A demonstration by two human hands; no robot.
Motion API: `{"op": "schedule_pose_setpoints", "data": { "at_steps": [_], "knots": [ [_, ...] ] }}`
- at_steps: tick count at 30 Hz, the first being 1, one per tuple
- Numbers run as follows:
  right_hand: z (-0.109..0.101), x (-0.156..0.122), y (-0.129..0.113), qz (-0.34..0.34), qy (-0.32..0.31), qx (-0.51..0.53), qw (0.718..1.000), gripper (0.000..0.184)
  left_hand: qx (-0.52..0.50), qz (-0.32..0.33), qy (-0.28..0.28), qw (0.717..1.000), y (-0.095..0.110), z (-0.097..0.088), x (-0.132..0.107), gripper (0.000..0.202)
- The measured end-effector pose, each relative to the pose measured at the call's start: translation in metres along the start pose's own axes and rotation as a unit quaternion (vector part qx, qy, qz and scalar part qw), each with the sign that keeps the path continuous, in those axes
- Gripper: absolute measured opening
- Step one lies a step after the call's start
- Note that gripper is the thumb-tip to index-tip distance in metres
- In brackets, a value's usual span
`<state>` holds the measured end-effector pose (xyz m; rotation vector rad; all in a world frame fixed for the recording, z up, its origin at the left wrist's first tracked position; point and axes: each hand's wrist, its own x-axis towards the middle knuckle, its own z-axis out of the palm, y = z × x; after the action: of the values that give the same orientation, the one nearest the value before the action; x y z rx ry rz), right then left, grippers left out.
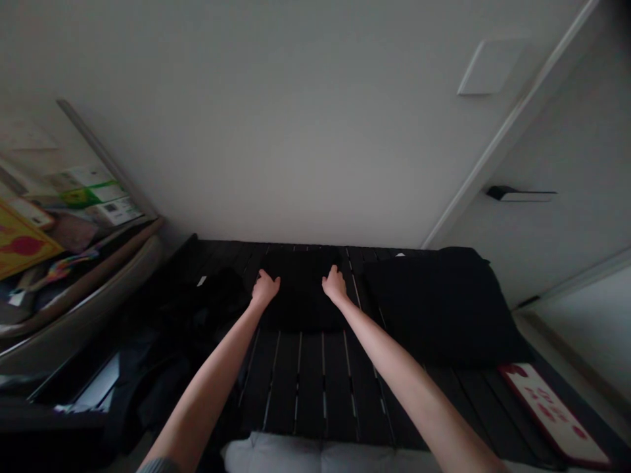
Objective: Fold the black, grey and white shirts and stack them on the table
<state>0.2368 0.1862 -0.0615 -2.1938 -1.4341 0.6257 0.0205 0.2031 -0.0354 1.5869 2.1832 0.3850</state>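
A folded black cloth (302, 292) lies flat on a dark slatted surface (310, 374), in front of the wall. My left hand (266, 288) is closed on its left side, and my right hand (335, 285) grips the right side. In both hands the thumbs are on top and the other fingers are partly hidden. To the right of my right hand lies a larger folded black cloth (444, 309). Left of my left hand is a dark heap (207, 315), too dim to tell what it is, with a small white tag on it.
A flat white and red item (555, 410) rests at the right edge. Something light grey and padded (296, 453) borders the near side. At the left stands a bin (98, 299) crowded with packages. A door with a black handle (520, 195) is at the right.
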Motion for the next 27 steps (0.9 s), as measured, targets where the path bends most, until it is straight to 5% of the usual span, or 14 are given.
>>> {"op": "schedule_pose_setpoints", "data": {
  "at_steps": [3, 6, 12, 18, 23, 27],
  "knots": [
    [-0.018, -0.008, -0.001, -0.046, -0.015, 0.003, 0.999, 0.057, -0.076, 0.059, -0.043, 0.994, 0.000, -0.007, -0.008, 0.079],
    [-0.045, -0.023, -0.001, -0.102, 0.014, -0.016, 0.995, 0.058, -0.232, 0.134, -0.075, 0.961, 0.011, -0.007, -0.030, 0.078],
    [-0.119, -0.060, 0.006, -0.179, 0.117, -0.101, 0.972, 0.060, -0.363, 0.275, -0.058, 0.888, 0.058, -0.002, -0.092, 0.070],
    [-0.196, -0.079, 0.034, -0.125, 0.235, -0.182, 0.947, 0.060, -0.428, 0.365, -0.066, 0.824, 0.114, 0.005, -0.149, 0.069],
    [-0.253, -0.080, 0.072, -0.035, 0.330, -0.201, 0.922, 0.051, -0.453, 0.438, -0.105, 0.769, 0.166, 0.032, -0.179, 0.077],
    [-0.275, -0.071, 0.117, 0.015, 0.418, -0.188, 0.889, 0.041, -0.394, 0.441, -0.147, 0.793, 0.184, 0.060, -0.193, 0.082]
  ]
}}
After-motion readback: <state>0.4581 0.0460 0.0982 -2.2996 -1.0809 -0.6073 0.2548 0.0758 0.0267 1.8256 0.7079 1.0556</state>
